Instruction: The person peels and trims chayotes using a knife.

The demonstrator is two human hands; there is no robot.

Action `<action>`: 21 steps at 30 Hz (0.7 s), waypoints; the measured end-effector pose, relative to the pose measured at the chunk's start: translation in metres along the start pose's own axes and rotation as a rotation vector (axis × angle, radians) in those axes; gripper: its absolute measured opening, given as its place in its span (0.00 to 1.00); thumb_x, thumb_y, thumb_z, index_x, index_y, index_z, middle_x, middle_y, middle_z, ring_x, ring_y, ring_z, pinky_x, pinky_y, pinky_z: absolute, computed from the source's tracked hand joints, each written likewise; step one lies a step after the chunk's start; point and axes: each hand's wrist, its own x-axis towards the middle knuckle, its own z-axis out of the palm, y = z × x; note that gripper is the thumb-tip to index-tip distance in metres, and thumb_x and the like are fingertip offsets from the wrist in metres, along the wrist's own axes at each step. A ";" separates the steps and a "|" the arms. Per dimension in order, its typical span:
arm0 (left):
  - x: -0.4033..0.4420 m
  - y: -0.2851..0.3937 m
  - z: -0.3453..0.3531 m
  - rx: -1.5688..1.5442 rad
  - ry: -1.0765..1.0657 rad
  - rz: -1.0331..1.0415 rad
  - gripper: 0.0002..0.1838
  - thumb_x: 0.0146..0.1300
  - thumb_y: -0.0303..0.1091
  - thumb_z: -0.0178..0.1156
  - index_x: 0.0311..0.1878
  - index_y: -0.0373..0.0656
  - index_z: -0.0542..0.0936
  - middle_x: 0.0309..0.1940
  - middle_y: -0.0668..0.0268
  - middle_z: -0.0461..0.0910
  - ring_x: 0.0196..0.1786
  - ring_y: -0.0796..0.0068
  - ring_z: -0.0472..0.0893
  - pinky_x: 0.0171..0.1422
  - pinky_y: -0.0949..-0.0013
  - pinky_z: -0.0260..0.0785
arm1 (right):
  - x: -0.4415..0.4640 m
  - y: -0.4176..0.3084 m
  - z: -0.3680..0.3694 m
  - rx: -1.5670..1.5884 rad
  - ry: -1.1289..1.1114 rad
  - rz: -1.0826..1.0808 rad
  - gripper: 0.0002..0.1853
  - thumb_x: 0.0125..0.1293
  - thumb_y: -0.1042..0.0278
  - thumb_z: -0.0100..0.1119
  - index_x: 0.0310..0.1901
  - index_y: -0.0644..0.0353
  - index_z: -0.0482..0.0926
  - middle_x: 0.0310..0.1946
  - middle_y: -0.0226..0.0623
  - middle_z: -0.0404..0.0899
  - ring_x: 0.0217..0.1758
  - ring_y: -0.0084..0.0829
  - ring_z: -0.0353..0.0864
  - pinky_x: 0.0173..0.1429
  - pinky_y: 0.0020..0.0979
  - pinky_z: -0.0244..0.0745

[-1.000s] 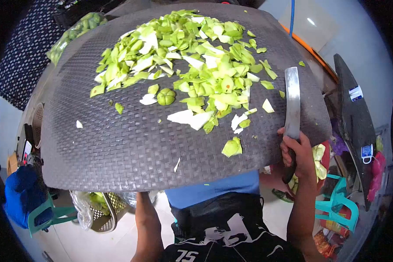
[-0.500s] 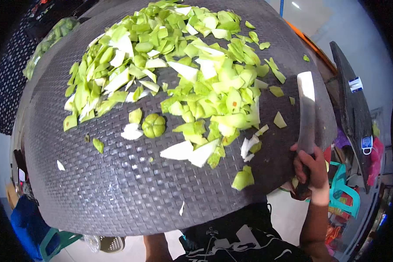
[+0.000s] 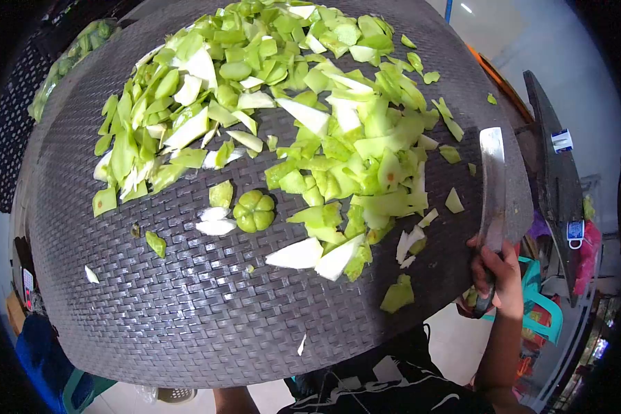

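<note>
My right hand is wrapped round the dark handle of a kitchen knife at the table's right edge. The knife's long blade points away from me along the edge. To its left lies a large heap of cut pale-green vegetable pieces, with some white slices among them. A ribbed round green piece, like the end of a chayote, sits apart in front of the heap. My left hand is out of view; only a bit of bare limb shows below the near edge.
Everything lies on a dark woven-pattern table with a rounded edge. A clear bag of green vegetables is at the far left. On the right are a dark board with mugs and a turquoise plastic chair. Floor shows beneath the near edge.
The view has shifted slightly, so the table and pieces appear a little lower. My right hand still grips the knife, with its blade lower in view. The heap looks unchanged.
</note>
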 end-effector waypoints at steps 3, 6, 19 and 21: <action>-0.012 -0.009 -0.004 0.004 0.001 -0.007 0.25 0.68 0.44 0.62 0.62 0.36 0.81 0.50 0.56 0.87 0.52 0.60 0.85 0.55 0.54 0.80 | 0.004 -0.004 -0.005 0.015 -0.073 0.040 0.17 0.79 0.61 0.54 0.59 0.67 0.75 0.19 0.32 0.70 0.13 0.22 0.64 0.17 0.25 0.58; -0.022 -0.016 -0.003 -0.003 -0.004 -0.016 0.25 0.67 0.43 0.63 0.62 0.36 0.81 0.50 0.56 0.87 0.52 0.60 0.85 0.55 0.55 0.80 | 0.004 -0.008 0.000 0.028 -0.016 0.098 0.16 0.80 0.63 0.52 0.59 0.66 0.75 0.19 0.32 0.71 0.12 0.23 0.64 0.17 0.26 0.57; -0.212 -0.127 -0.062 0.030 -0.024 -0.221 0.26 0.65 0.40 0.67 0.62 0.34 0.80 0.50 0.57 0.87 0.52 0.62 0.85 0.56 0.57 0.80 | 0.006 0.001 -0.011 0.115 -0.084 0.079 0.18 0.77 0.59 0.60 0.58 0.64 0.78 0.21 0.31 0.73 0.13 0.21 0.67 0.15 0.25 0.59; -0.289 -0.157 -0.091 0.053 -0.057 -0.350 0.27 0.65 0.40 0.68 0.62 0.33 0.80 0.50 0.57 0.87 0.51 0.63 0.85 0.56 0.58 0.80 | 0.008 0.002 -0.013 0.110 -0.134 0.058 0.18 0.77 0.58 0.60 0.58 0.64 0.78 0.22 0.31 0.73 0.13 0.20 0.67 0.16 0.25 0.60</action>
